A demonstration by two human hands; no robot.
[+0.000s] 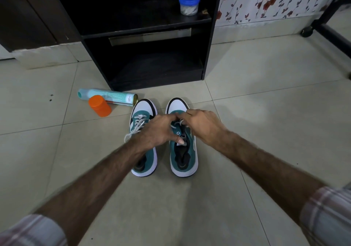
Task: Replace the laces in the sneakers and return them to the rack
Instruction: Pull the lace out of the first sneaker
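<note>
Two teal-and-white sneakers stand side by side on the tiled floor, toes pointing at the rack. The left sneaker (143,137) carries a white lace (137,125) with loose ends trailing to its left. Both hands meet over the front of the right sneaker (183,156). My left hand (161,130) reaches across from the left, fingers curled at the white lace (178,123) near the toe eyelets. My right hand (203,125) comes from the right and pinches at the same spot. The lace there is mostly hidden under the fingers.
A dark wooden rack (144,42) stands straight ahead with an open bottom shelf; a blue-lidded jar (189,3) sits on its upper shelf. A spray can (108,96) lies on the floor left of the shoes beside an orange-capped bottle (99,106). A wheeled black frame (322,27) is far right.
</note>
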